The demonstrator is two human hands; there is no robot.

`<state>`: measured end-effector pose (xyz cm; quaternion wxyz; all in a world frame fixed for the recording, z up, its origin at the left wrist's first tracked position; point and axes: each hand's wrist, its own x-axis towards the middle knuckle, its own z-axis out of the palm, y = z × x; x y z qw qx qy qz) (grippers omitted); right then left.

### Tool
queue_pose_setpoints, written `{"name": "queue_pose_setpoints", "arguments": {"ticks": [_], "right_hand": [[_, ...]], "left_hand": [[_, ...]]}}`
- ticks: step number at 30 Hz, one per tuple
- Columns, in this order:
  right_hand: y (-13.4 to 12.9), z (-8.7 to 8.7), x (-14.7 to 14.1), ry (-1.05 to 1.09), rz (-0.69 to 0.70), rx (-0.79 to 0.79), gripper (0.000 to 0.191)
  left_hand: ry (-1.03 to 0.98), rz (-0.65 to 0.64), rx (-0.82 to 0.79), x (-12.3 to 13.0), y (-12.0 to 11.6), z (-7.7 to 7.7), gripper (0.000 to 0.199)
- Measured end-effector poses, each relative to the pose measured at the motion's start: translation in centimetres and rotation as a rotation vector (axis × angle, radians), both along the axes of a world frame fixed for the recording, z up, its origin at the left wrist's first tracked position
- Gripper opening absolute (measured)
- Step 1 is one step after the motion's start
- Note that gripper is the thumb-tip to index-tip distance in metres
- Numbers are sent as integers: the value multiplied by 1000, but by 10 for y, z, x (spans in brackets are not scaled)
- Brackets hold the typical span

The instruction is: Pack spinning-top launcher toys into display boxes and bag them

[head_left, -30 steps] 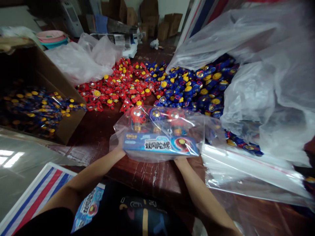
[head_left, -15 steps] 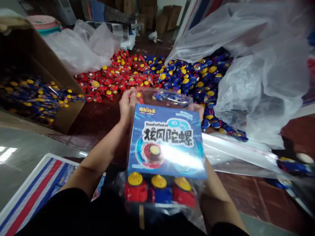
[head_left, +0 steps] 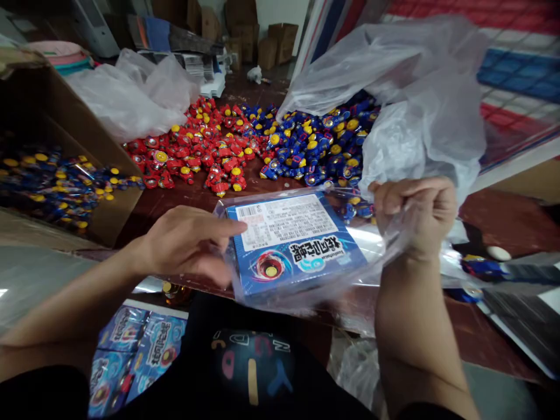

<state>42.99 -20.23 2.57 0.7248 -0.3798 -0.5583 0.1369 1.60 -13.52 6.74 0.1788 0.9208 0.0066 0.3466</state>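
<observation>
A flat blue toy box (head_left: 286, 239) lies inside a clear plastic bag (head_left: 280, 297) at the front edge of the table, its printed back panel facing up. My left hand (head_left: 188, 242) is at the box's left edge, its index finger stretched over the upper left corner. The thumb is apart and blurred, beside the box's near left side. At the right, my right hand (head_left: 415, 213) has its fingers closed on the gathered end of the bag.
Behind the box lie piles of red spinning-top toys (head_left: 192, 146) and blue ones (head_left: 319, 146). A cardboard box (head_left: 91, 122) holding more blue toys stands left. Loose plastic sheeting (head_left: 406, 128) hangs at the right. Packed blue boxes (head_left: 144, 350) sit low at the left.
The box has been turned over, from its front with three toys showing to its printed back, and lowered to the table. My right hand has moved right with the bag's end.
</observation>
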Motion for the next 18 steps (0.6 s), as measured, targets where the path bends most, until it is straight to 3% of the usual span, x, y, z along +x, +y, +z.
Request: {"name": "queue_pose_setpoints", "arguments": {"ticks": [2, 3, 5, 8, 10, 12, 15, 18], "right_hand": [[-8, 6, 10, -99, 1, -41, 47], [-10, 9, 14, -136, -6, -66, 43], [-8, 14, 19, -163, -26, -90, 41], [6, 22, 26, -36, -165, 51, 46], [17, 26, 30, 63, -269, 143, 53], [25, 28, 34, 69, -279, 130, 57], [29, 38, 38, 6, -275, -3, 57], [26, 70, 21, -167, -328, -31, 53]], "left_hand": [[227, -25, -71, -8, 3, 15, 102], [305, 5, -95, -12, 5, 18, 98], [337, 90, -105, -19, 10, 20, 69], [143, 251, -189, -25, 14, 25, 42], [-2, 357, -296, -23, 10, 32, 44], [-80, 403, -391, -16, 5, 37, 44], [-139, 359, -503, -4, -2, 37, 42], [-147, 248, -598, 3, -4, 32, 51]]}}
